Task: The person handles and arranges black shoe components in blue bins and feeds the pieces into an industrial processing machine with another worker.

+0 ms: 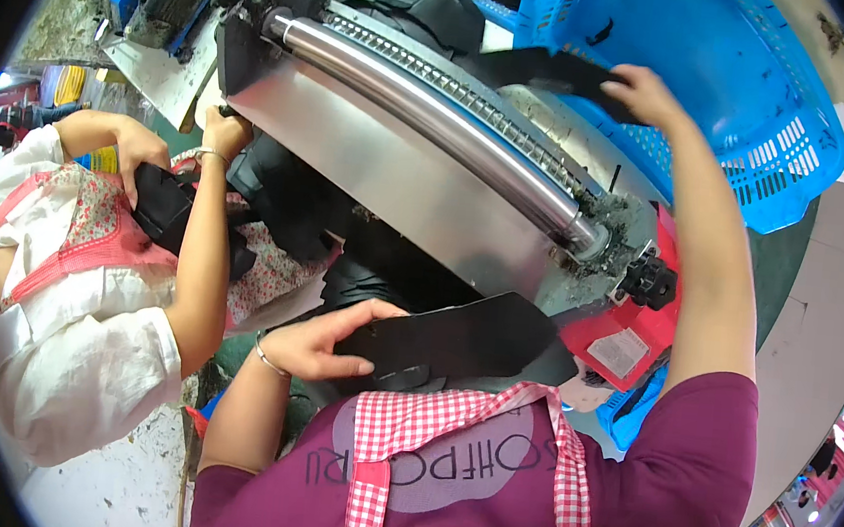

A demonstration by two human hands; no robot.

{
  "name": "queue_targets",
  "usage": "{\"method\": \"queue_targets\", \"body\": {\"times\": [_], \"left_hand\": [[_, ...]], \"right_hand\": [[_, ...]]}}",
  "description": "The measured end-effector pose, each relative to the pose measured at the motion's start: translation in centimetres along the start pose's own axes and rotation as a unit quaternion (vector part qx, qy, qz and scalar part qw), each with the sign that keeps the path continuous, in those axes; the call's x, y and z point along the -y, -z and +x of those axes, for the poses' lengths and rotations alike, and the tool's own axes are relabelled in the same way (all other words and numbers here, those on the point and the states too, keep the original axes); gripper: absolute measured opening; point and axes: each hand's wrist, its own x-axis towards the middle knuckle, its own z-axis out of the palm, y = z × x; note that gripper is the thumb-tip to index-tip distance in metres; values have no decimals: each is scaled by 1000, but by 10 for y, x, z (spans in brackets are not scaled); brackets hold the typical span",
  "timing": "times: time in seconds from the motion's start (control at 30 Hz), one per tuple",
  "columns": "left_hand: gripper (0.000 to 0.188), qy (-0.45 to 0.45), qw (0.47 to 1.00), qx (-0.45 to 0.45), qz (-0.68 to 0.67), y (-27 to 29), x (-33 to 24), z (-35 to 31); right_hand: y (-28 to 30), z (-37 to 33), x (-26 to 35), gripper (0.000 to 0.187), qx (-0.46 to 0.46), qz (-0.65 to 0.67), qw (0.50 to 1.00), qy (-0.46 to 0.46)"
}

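Apron: red-and-white checked apron [375, 430] over a maroon shirt [671, 456]; 6 o'clock, nearest the camera.
Black panel: flat black panel [461, 337] with an angled right end; between 5 and 6 o'clock, just below centre, in front of the apron.
Left hand: left hand [320, 343] between 7 and 8 o'clock; grip closed on the panel's left end, thumb on the near face, index finger along the far edge.
Black strip: long black strip [539, 70] at 1 o'clock, beyond the roller, reaching from the right hand toward the machine's far side.
Right hand: right hand [649, 96] between 1 and 2 o'clock, arm extended; grip closed on the strip's right end.
Roller machine: polished roller [434, 124] running from 11 to 3 o'clock; flat metal plate [371, 154] on its near side; black knob [649, 277] at 3 o'clock, beside dark debris.
Black pieces: one pile [405, 1] at 12 o'clock, beyond the roller; layered stack [355, 283] between 8 and 9 o'clock, near the left hand.
Containers: blue basket [738, 90] at 2 o'clock, partly behind the right hand; red bin [652, 329] between 3 and 4 o'clock, bearing a white label [618, 352].
Co-worker: person in a white top [81, 374] at 8 o'clock, handling a black piece [161, 206] at 9 o'clock.
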Motion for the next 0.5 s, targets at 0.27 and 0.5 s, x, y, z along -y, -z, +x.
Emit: {"method": "queue_targets", "body": {"times": [0.27,0.5], "left_hand": [[34,68,986,-154,5,21,3,1],[25,60,976,-198,63,35,-7,5]], "right_hand": [[49,-65,11,58,-163,-254,947,107],[-25,-58,146,40,168,56,963,202]]}}
